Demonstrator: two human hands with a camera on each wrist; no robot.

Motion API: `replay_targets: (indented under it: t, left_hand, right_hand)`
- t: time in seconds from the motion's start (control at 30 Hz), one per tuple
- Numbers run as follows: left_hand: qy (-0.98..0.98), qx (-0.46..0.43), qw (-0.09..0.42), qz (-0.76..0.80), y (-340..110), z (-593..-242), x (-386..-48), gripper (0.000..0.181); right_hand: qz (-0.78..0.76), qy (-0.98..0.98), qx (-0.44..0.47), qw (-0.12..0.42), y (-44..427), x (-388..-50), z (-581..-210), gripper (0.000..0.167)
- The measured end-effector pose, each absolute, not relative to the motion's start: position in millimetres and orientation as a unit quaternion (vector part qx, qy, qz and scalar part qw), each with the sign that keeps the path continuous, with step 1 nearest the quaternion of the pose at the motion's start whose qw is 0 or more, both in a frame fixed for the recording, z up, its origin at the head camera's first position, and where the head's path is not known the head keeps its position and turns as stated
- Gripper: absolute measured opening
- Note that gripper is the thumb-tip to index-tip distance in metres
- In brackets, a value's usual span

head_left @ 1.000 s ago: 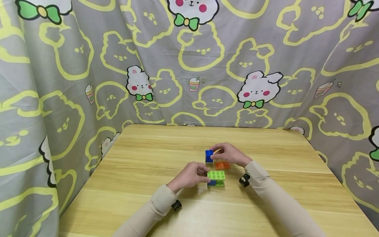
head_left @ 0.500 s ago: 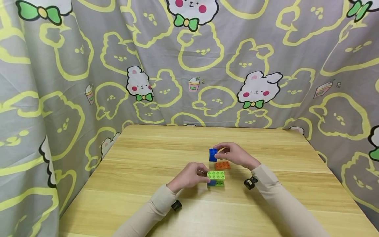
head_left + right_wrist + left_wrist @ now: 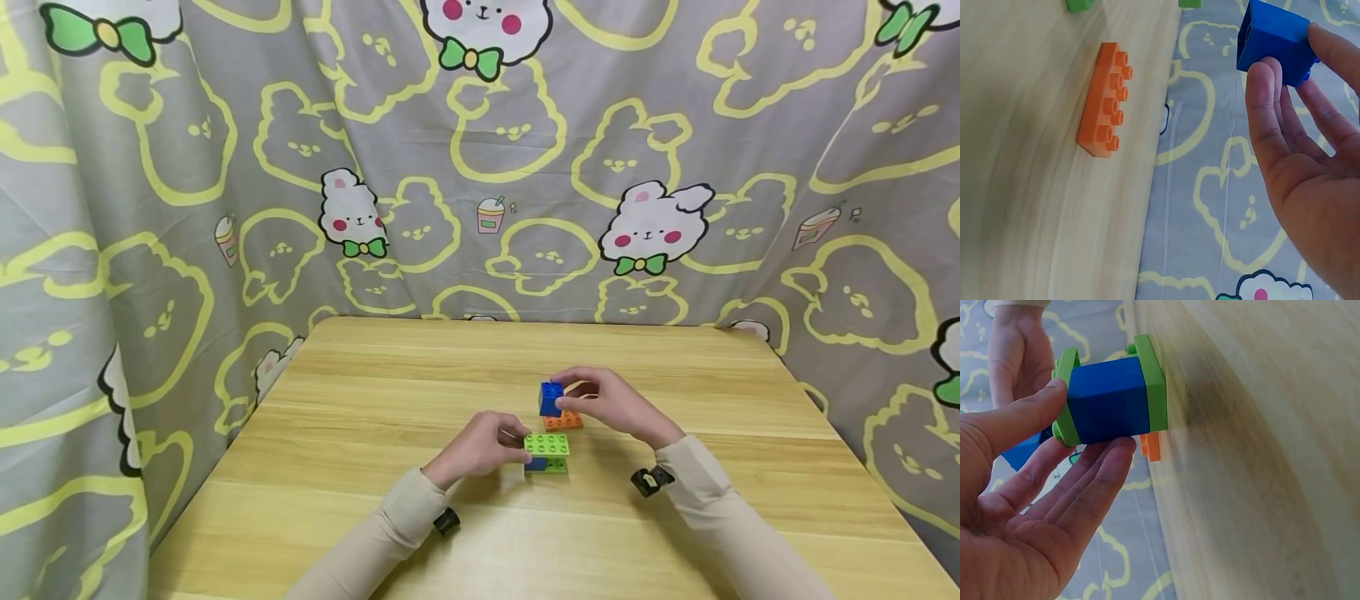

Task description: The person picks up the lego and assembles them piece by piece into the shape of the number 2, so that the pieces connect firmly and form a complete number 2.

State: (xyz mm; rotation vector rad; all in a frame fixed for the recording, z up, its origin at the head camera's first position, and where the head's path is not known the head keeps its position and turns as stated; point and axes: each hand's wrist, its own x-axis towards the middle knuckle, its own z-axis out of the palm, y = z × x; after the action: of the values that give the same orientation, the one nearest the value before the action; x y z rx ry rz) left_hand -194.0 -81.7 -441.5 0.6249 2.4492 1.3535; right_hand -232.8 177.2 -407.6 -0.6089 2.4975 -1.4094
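My left hand [image 3: 483, 447] holds the left side of a small stack: a light green studded plate on top [image 3: 547, 444], a blue block [image 3: 1109, 400] beneath it, and a second green plate [image 3: 1149, 381] at the bottom. The left wrist view shows the thumb on the upper plate's edge and fingertips against the blue block. Between thumb and fingers my right hand [image 3: 611, 402] pinches a separate blue block [image 3: 1277, 40], raised off the table. That block hangs over the far left part of an orange studded plate [image 3: 1102, 106] and is apart from it.
The orange plate lies on the wooden table [image 3: 375, 375], just behind the green and blue stack. A patterned grey curtain [image 3: 420, 150] hangs behind the table and along its sides. Black wrist straps [image 3: 651, 481] are on both arms.
My right hand has carried the blue block to the right, then slightly down, from left of the orange plate to above it. The left hand and its stack have stayed put.
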Motion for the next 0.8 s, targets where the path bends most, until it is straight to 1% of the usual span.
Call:
replay_targets:
  t: [0.2, 0.6, 0.8]
  left_hand:
    - [0.846, 0.22, 0.133, 0.467, -82.1, -442.1, -194.0, 0.023]
    - [0.842, 0.214, 0.135, 0.476, -81.7, -443.0, -193.7, 0.022]
    - [0.842, 0.212, 0.137, 0.476, -81.4, -442.6, -193.6, 0.022]
  right_hand:
    - [-0.483, 0.846, -0.201, 0.102, 179.7, -222.3, -406.2, 0.043]
    - [-0.496, 0.835, -0.222, 0.089, 179.5, -205.2, -404.6, 0.039]
    - [-0.493, 0.835, -0.227, 0.091, 180.1, -196.7, -406.8, 0.04]
